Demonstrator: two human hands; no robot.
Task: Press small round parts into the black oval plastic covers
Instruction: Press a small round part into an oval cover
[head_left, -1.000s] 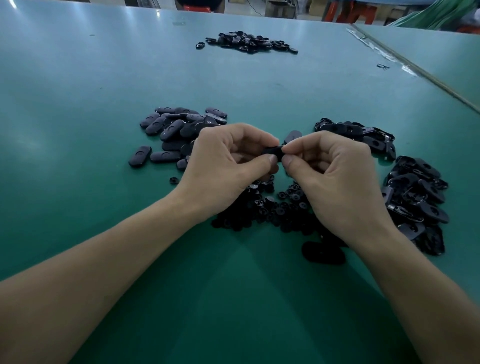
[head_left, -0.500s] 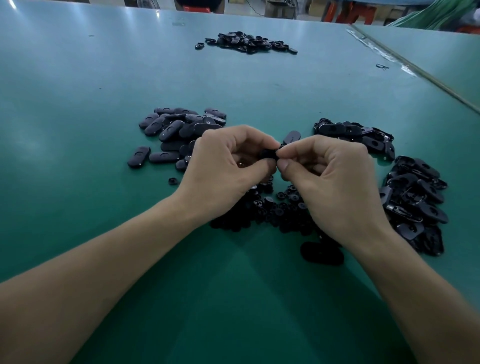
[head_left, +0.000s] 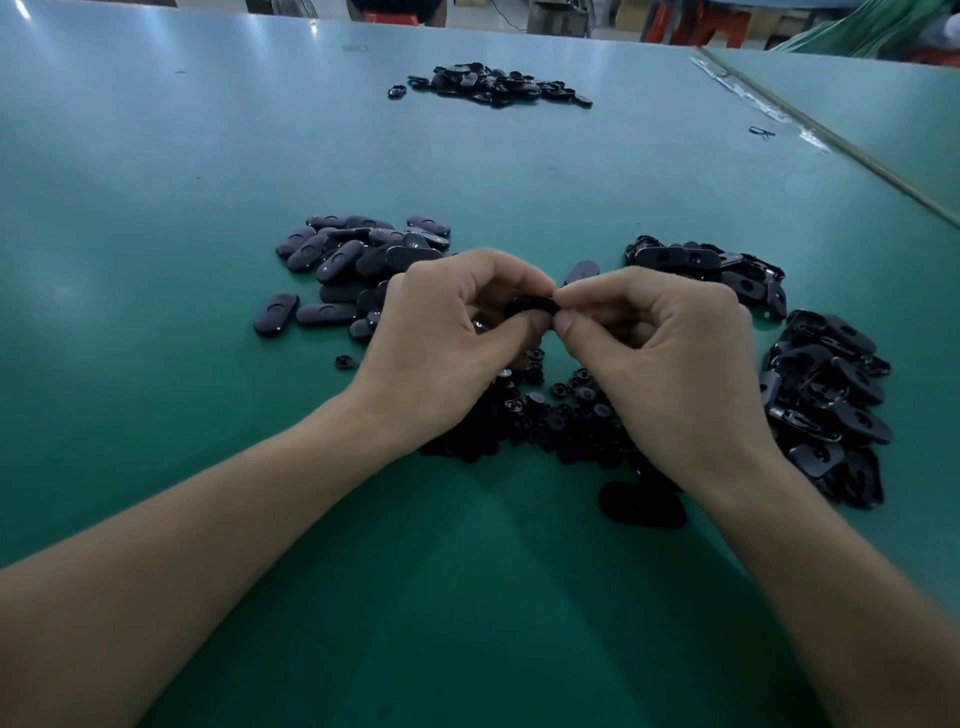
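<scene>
Five heaps of black pieces lie on the wide green table (head_left: 156, 270), and together they suggest where the work stands. The biggest is the right heap (head_left: 826, 395) of oval covers lying hollow side up, with a smaller back heap (head_left: 701, 265) just behind it. I judge both to be waiting for their inserts. The left heap (head_left: 358, 260) lies smooth side up and reads as the finished lot, though from this angle I cannot confirm that each cover holds a part. A far heap (head_left: 493, 83) sits well apart, near the table's far edge. Beneath the hands spreads the supply of small round parts (head_left: 550, 415), with plenty left. The task looks roughly midway: a fair share done, at least as much to do.

The left hand (head_left: 447, 332) and right hand (head_left: 670, 364) meet above that supply, fingers curled, both pinching one held cover (head_left: 530, 304) between thumb and forefinger. This looks like the pressing step. The round part going in is hidden by the fingertips.

Nothing stands in the hands' way. A single cover (head_left: 641, 504) lies just beside the right wrist, a lone cover (head_left: 582, 270) lies behind the hands, and a stray round part (head_left: 344, 361) lies left of the left hand.
</scene>
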